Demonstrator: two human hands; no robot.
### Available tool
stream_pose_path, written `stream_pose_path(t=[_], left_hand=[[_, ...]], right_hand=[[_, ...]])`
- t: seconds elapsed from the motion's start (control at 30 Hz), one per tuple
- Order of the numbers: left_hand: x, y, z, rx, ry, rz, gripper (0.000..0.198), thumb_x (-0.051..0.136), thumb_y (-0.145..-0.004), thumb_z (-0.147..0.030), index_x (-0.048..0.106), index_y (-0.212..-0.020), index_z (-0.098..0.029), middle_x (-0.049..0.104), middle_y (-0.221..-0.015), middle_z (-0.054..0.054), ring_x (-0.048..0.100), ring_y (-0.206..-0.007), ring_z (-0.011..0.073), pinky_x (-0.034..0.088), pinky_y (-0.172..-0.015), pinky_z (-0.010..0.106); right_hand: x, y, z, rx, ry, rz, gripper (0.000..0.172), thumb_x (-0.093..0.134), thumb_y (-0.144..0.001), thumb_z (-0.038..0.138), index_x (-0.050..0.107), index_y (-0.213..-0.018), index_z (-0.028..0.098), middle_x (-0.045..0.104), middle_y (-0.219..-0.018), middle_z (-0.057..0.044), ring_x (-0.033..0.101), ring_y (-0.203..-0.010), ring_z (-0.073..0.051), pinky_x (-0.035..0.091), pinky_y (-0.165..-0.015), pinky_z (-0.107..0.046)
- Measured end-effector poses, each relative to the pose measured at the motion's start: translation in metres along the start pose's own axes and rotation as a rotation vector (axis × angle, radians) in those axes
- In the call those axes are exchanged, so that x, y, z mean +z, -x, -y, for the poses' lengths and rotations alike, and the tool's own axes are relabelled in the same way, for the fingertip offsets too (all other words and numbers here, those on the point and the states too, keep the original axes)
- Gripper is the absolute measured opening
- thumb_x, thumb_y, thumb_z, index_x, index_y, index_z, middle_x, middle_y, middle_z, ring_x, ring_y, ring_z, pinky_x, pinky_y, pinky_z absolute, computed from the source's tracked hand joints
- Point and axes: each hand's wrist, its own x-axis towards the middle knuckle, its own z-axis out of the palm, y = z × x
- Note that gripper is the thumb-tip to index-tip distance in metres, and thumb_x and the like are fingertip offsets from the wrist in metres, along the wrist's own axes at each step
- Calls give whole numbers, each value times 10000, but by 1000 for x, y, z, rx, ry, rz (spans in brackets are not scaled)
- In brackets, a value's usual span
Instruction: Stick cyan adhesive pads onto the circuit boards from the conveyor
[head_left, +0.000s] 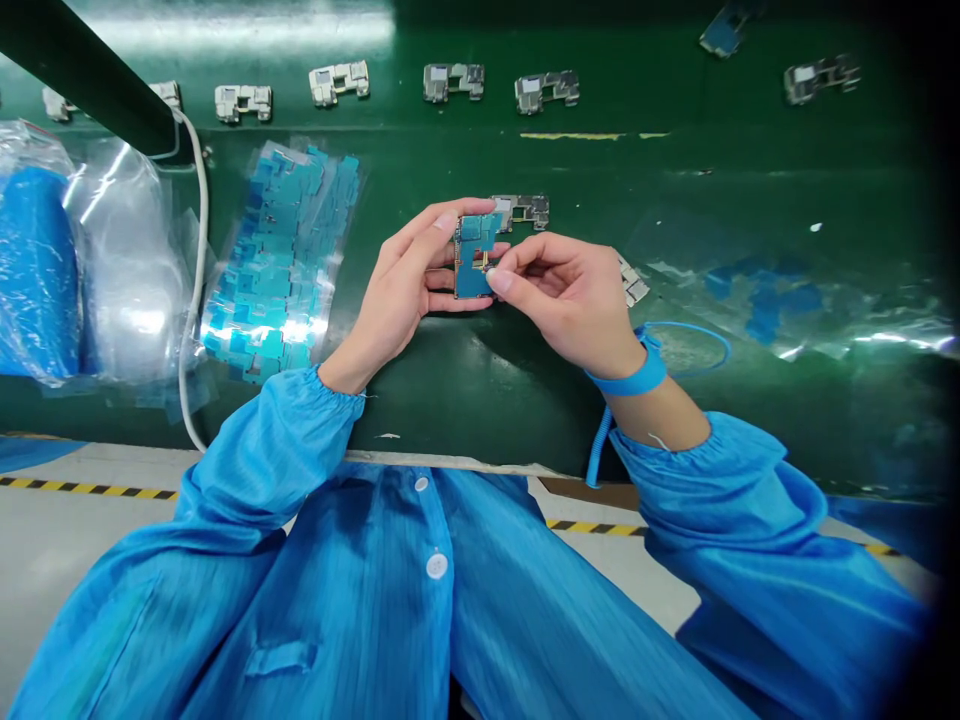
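Note:
A small circuit board (471,280), partly covered with blue film, is held upright above the green bench. My left hand (397,280) grips it from the left, thumb at the upper left and fingers behind it. At the board's lower right edge, the thumb and forefinger of my right hand (577,295) are pinched together; whether loose film is between them is too small to tell. A blue strap (637,372) circles my right wrist. Just behind the held board lies another circuit board (529,212), and a third board (634,280) is partly hidden by my right hand.
Sheets of blue film pieces (289,250) lie left, beside a white cable (201,230) and plastic bags (124,270). A clear sheet (825,300) with some blue pieces lies right. Several circuit boards (454,82) line the back, and a dark post (97,75) slants across the upper left.

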Motion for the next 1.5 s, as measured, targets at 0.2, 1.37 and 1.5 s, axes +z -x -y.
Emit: stream_pose_path(t=[0.2,1.37,1.5], left_hand=[[-2,1,2,28,85,23,380,637,-1128,-481,764,-1385,-232,840,-1179,129,835,-1133,322,728,-889,410],[-10,-9,15,81,135,112,442,670,-1020,-658,814,-1278,-329,894,-1162,68,876,-1049,324,774,-859,436],[-9,-6,12,81,135,112,438,616,-1074,-626,807,-1295,-300,893,-1171,78,878,-1057,316,772,-861,424]], right_hand=[[-1,0,2,1,12,-5,477,948,-865,692,757,-839,257,722,-874,-49,778,-1068,-300,694,-968,-511],[-2,1,-7,-73,35,5,448,924,-917,654,734,-867,251,747,-892,-44,806,-1102,-289,705,-971,-458],[-3,1,-8,-90,28,8,402,922,-941,602,739,-869,252,742,-881,-39,810,-1105,-287,706,-961,-457]])
